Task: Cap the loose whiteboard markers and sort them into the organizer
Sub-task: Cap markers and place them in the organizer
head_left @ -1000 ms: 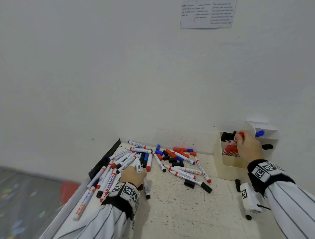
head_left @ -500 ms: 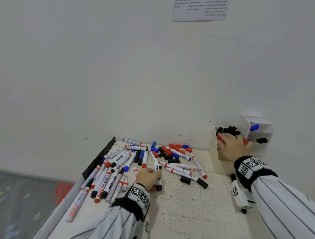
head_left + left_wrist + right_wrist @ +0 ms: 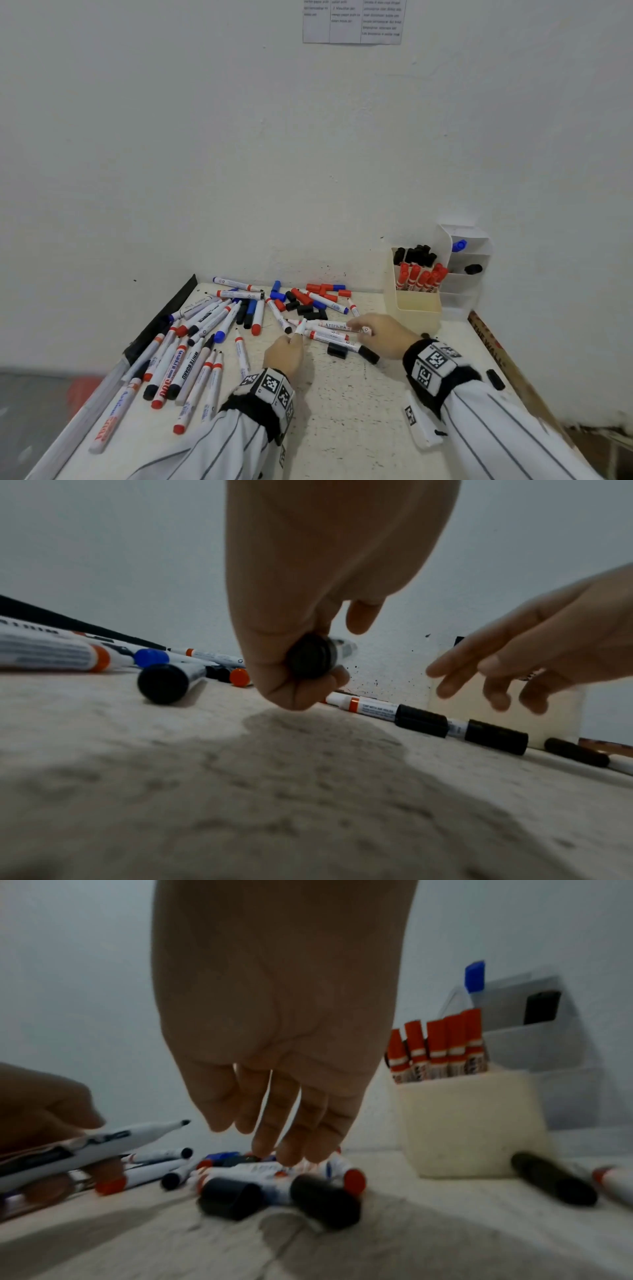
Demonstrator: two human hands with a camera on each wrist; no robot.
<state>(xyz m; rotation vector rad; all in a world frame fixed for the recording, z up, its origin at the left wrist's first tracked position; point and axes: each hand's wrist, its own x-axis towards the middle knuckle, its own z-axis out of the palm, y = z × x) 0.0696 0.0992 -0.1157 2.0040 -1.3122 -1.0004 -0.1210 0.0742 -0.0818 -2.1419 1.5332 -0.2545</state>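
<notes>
One light, stiff, smooth uncapped marker [image 3: 103, 1141] sits in the left hand [image 3: 283, 354] grip, mid-barrel; right hand [image 3: 383, 334] hovers, fingers loose, holding nothing.

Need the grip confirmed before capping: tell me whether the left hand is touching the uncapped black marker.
Touching. In the right wrist view the left hand grips the uncapped black marker, fingers curled round its barrel; the left wrist view shows its black end inside the fingers.

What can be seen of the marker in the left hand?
The marker is a white barrel with dark lettering, uncapped, its black tip bare and pointing up and away from the left hand. Its butt end is black. The fingers curl around the rear half, holding it tilted above the table.
</notes>
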